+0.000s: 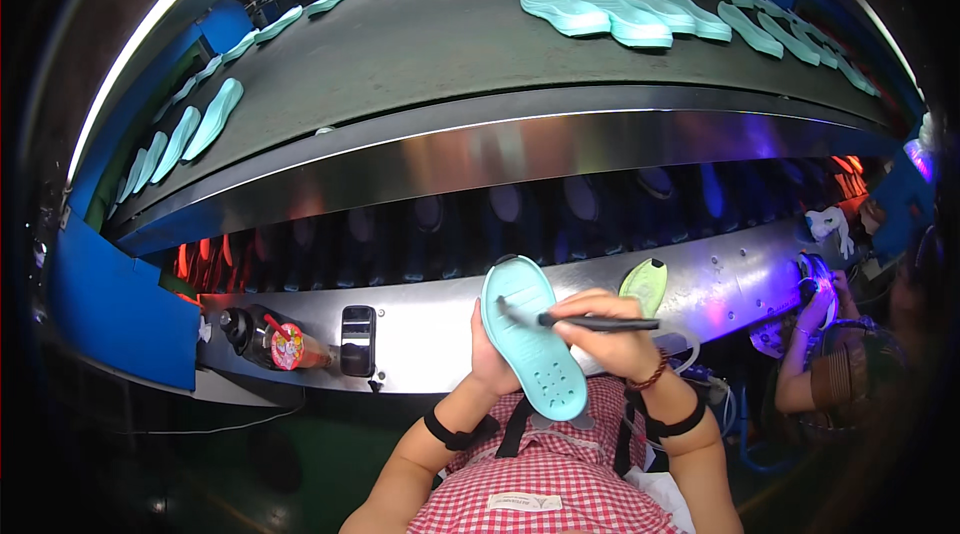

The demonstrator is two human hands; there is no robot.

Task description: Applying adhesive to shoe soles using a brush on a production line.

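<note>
My left hand [489, 358] grips a turquoise shoe sole [545, 349] from its left side, tilted up above the metal ledge. Several small holes show in the end of the sole nearest me. In my right hand [614, 336] is a black-handled brush [600, 322], pinched like a pen. Its bristle end is over the upper half of the sole and looks blurred; whether it touches cannot be told. Just beyond my right hand, a light green sole-shaped piece [645, 282] with a dark tip lies on the ledge.
A conveyor belt [400, 54] carries several turquoise soles [563, 10] across the far side. On the metal ledge [420, 334] stand a phone [358, 341], a drink cup [288, 346] and a dark bottle [238, 326]. At right, another person's hands [820, 299] hold a shoe part under violet light.
</note>
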